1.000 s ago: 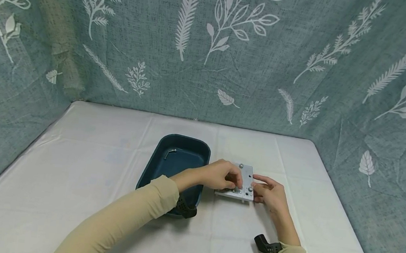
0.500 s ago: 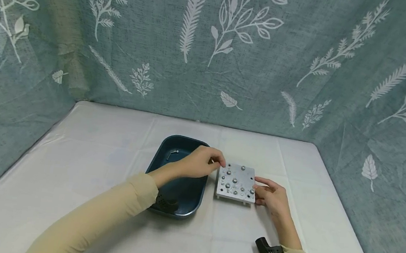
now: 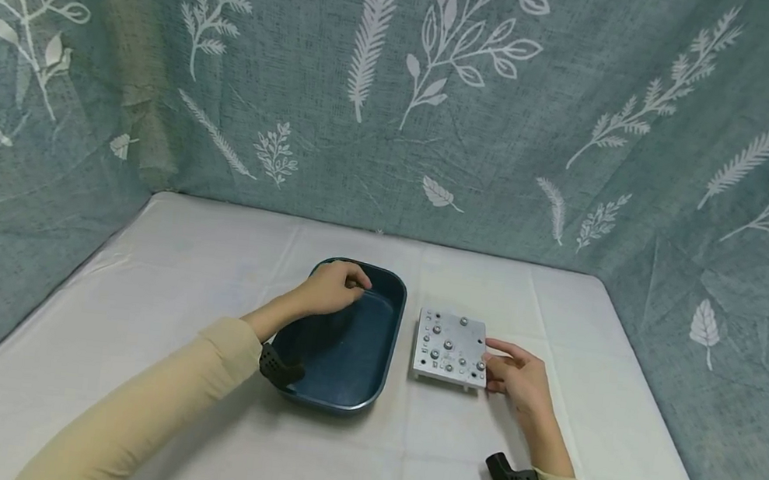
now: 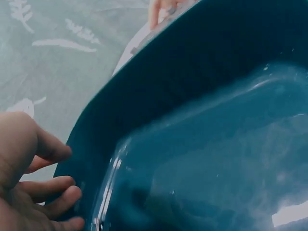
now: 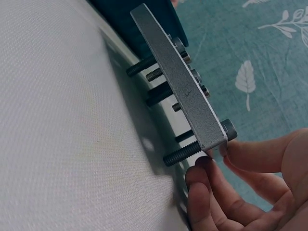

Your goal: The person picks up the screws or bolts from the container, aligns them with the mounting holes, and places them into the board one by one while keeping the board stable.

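my left hand [image 3: 335,287] hangs over the far left part of a dark blue tray [image 3: 362,351], its fingers loosely bent and apart, grasping nothing that i can see. in the left wrist view, a small shiny piece [image 4: 98,224] shows near my fingers, too cut off to name. my right hand [image 3: 518,375] grips the right edge of a grey metal plate [image 3: 462,342], thumb above and fingers below at one corner. the plate lies right of the tray, near but apart, on a white cloth [image 3: 461,451]. round-headed bolts [image 3: 448,345] stand on its upper face; threaded shanks [image 5: 182,154] protrude beneath, and whether they touch the cloth i cannot tell. behind hangs a leaf-patterned green curtain [image 3: 364,167].
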`<state>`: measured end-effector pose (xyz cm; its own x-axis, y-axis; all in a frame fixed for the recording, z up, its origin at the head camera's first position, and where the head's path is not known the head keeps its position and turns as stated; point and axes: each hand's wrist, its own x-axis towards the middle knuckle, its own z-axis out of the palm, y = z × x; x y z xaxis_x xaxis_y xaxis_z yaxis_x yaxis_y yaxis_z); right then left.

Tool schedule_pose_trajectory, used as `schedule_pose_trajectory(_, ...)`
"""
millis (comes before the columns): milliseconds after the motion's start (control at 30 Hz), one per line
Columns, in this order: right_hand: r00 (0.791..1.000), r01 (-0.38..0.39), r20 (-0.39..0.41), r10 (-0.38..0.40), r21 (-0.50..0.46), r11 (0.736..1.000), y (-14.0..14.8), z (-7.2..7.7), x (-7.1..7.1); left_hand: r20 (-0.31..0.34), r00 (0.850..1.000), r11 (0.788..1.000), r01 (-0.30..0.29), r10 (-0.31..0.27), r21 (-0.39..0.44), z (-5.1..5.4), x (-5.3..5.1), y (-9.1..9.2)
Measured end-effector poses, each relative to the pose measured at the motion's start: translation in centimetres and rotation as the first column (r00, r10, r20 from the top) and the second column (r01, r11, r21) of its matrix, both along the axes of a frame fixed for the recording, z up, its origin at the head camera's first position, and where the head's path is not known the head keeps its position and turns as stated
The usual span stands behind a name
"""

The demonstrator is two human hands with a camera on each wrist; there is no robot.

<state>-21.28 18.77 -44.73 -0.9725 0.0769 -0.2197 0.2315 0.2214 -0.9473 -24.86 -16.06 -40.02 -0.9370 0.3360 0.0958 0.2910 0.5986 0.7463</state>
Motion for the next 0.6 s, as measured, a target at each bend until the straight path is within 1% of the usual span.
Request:
schedule_pose_trajectory(167, 1.0, -0.004, -0.005, 0.004, 0.008, 1.0, 0.03, 0.03, -0.05, 0.098, 0.995, 1.0, -0.002, -0.001, 0.031, -0.28, -0.43, -0.78)
schedule_pose_trajectory(267, 1.0, -0.007, -0.005, 0.007, 0.009, 1.0, 0.01, 0.03, -0.04, 0.142, 0.99, 0.999, -0.008, 0.002, 0.042, -0.42, -0.52, -0.87)
schedule_pose_trajectory(433, 1.0, -0.007, -0.001, 0.007, -0.006, 1.0, -0.02, 0.0, -0.04, 0.171, 0.985, 1.0, 0.0, -0.005, 0.031, -0.62, -0.8, -0.73)
schedule_pose_trajectory(600, 1.0, -0.003, 0.002, 0.003, -0.002, 1.0, -0.01, 0.01, -0.05, 0.174, 0.984, 0.999, 0.046, -0.045, -0.003, -0.66, -0.91, -0.59)
